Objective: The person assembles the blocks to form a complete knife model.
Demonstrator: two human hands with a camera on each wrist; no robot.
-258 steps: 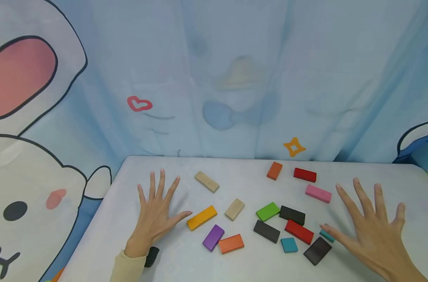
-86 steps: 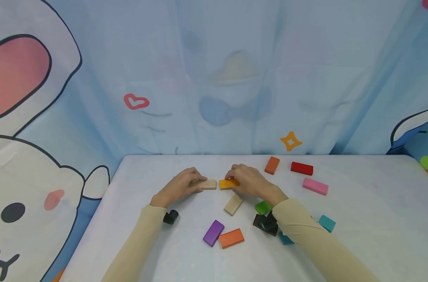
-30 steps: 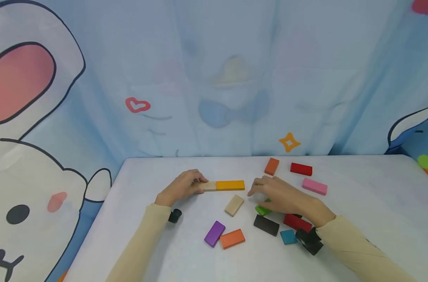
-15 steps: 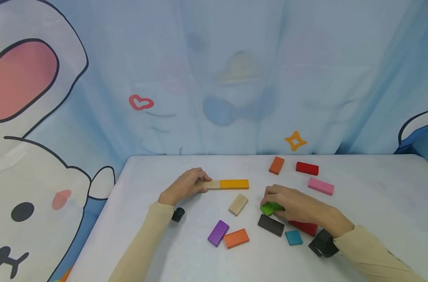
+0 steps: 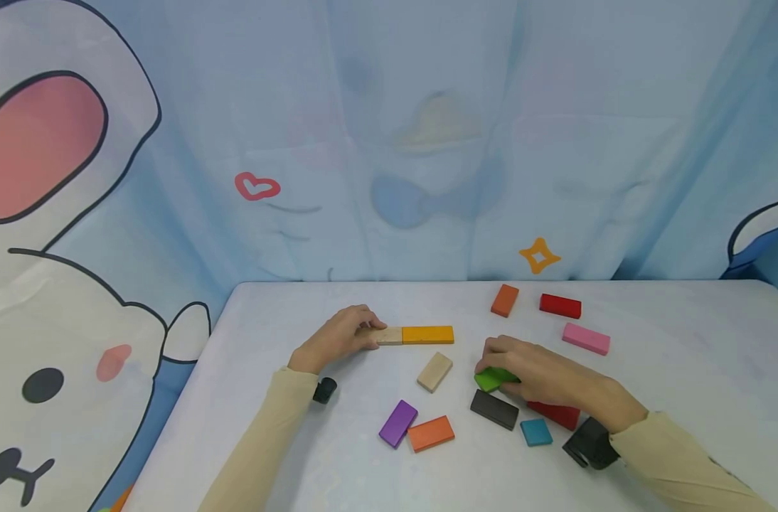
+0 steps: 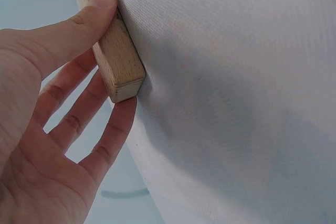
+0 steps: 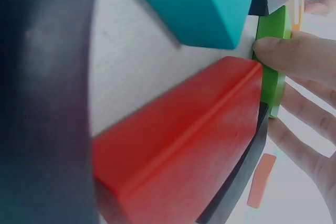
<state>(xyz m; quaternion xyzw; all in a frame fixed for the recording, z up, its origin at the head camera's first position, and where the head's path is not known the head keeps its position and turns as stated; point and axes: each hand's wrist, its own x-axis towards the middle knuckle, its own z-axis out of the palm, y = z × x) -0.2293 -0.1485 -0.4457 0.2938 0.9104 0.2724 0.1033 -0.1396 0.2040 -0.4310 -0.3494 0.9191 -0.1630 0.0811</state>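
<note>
The left hand (image 5: pixel 335 339) pinched a beige block (image 5: pixel 391 336) touching a yellow block (image 5: pixel 428 335) near the tabletop (image 5: pixel 338 462)'s far edge. Farther from that edge, the right hand (image 5: pixel 542 368) gripped a green block (image 5: pixel 493 380) beside a black block (image 5: pixel 494 409).

1. Letters, numbers, labels and brands: none can be read in the head view or either wrist view.
2. A red, outlined heart sign (image 5: pixel 251 196) is printed on the light-blue cloth curtain (image 5: pixel 427 57), left of centre in the head view.
3. An orange, four-pointed, outlined star sign (image 5: pixel 528 254) is printed on the same curtain, right of centre in the head view, above the desk's far edge.
4. A curved blue-grey stroke (image 6: pixel 126 194) marks the pale-blue cloth at the left wrist view's lower left; no letter can be read in it.
</note>
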